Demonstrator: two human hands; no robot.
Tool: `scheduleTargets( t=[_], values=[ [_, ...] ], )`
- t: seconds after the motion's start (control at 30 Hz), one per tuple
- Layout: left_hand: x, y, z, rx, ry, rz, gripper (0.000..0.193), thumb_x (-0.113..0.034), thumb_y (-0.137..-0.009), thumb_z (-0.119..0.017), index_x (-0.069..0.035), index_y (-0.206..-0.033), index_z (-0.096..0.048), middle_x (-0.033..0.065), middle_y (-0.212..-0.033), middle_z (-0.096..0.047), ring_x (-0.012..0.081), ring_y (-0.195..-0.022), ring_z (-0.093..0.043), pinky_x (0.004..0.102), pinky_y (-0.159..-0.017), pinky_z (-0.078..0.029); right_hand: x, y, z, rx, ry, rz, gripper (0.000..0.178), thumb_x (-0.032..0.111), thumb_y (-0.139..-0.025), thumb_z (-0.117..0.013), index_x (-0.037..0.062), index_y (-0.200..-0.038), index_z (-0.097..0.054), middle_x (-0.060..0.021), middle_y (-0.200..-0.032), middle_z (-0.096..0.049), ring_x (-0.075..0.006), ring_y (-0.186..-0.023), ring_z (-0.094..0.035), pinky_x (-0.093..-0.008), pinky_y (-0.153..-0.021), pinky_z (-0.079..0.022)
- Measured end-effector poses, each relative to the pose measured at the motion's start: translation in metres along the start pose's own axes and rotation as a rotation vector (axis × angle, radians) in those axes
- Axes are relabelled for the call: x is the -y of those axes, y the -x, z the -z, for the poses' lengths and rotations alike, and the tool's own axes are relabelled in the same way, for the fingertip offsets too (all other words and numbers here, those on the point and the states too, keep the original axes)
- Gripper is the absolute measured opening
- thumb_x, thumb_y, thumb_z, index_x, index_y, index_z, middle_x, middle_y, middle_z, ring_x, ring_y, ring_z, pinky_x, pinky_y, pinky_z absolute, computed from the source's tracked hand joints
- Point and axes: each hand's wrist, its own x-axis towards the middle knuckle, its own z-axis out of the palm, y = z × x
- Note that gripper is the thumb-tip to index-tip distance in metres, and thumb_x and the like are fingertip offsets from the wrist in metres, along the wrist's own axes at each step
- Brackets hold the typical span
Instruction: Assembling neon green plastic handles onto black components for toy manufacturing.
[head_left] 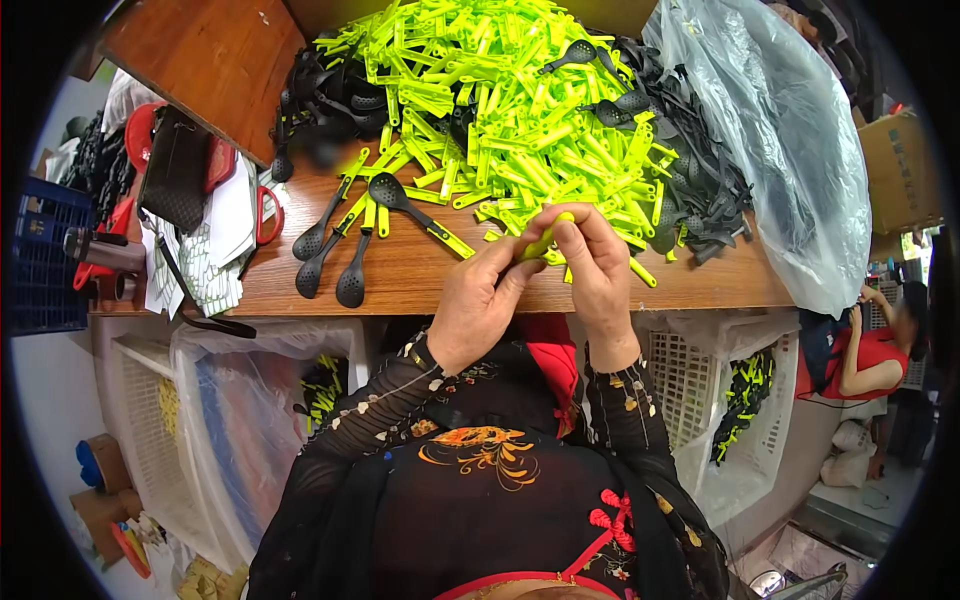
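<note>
Close together over the table's near edge, both my hands are closed on one lime-green plastic handle (543,240). My left hand (472,305) pinches its lower end. My right hand (592,270) grips the upper end between thumb and fingers, which hide part of it. Just beyond lies a big heap of loose lime-green handles (540,140). To the left of my hands, a black slotted spoon (392,192) with a green-trimmed handle rests on the wood. Several more spoons lie beside it, among them one slotted spoon (351,285) near the edge.
Black plastic parts (705,180) are heaped at the right, beside a clear plastic bag (770,130). More black spoon heads (335,105) pile up at the left. Lined crates (690,380) stand below the table on both sides. A person in red (875,355) sits at the far right.
</note>
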Motion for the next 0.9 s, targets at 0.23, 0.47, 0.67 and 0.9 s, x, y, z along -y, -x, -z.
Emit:
scheduleTargets(
  t=[0.23, 0.47, 0.67, 0.9],
  values=[
    [-0.001, -0.005, 0.006, -0.045, -0.239, -0.160, 0.016, -0.004, -0.096, -0.065, 0.002, -0.110, -0.063, 0.0151, -0.090, -0.064, 0.0264, -0.071, -0.070, 0.0354, -0.061, -0.053, -0.011, 0.007, -0.019, -0.100, -0.119, 0.079, 0.020, 0.016, -0.106, -0.055, 0.0002, -0.115, -0.063, -0.0057, -0.108, -0.067, -0.0102, -0.098, -0.061, -0.0241, -0.086, -0.049],
    [-0.005, -0.008, 0.015, -0.030, -0.267, -0.196, 0.025, -0.002, -0.091, -0.067, -0.001, -0.117, -0.065, 0.0158, -0.096, -0.067, 0.0352, -0.088, -0.067, 0.0384, -0.075, -0.052, -0.019, 0.008, -0.013, -0.046, 0.077, 0.115, 0.019, 0.005, -0.094, -0.068, 0.0004, -0.113, -0.069, -0.0087, -0.117, -0.066, -0.0182, -0.110, -0.060, -0.0301, -0.096, -0.046],
    [-0.010, -0.005, 0.011, 0.003, -0.207, -0.155, 0.026, -0.002, -0.091, -0.067, -0.002, -0.117, -0.066, 0.0135, -0.086, -0.068, 0.0333, -0.080, -0.069, 0.0374, -0.071, -0.054, -0.010, 0.004, 0.004, -0.032, 0.063, 0.122, 0.013, 0.009, -0.091, -0.074, 0.0040, -0.102, -0.073, -0.0052, -0.100, -0.071, -0.0176, -0.095, -0.065, -0.0383, -0.104, -0.044],
    [-0.014, -0.013, 0.010, 0.034, -0.421, -0.184, 0.021, -0.008, -0.095, -0.064, -0.003, -0.116, -0.064, 0.0120, -0.084, -0.068, 0.0302, -0.078, -0.069, 0.0397, -0.066, -0.053, -0.026, 0.007, -0.001, -0.137, -0.099, 0.088, 0.013, 0.010, -0.093, -0.073, 0.0042, -0.105, -0.072, -0.0034, -0.101, -0.072, -0.0136, -0.099, -0.065, -0.0366, -0.106, -0.044]
  ],
)
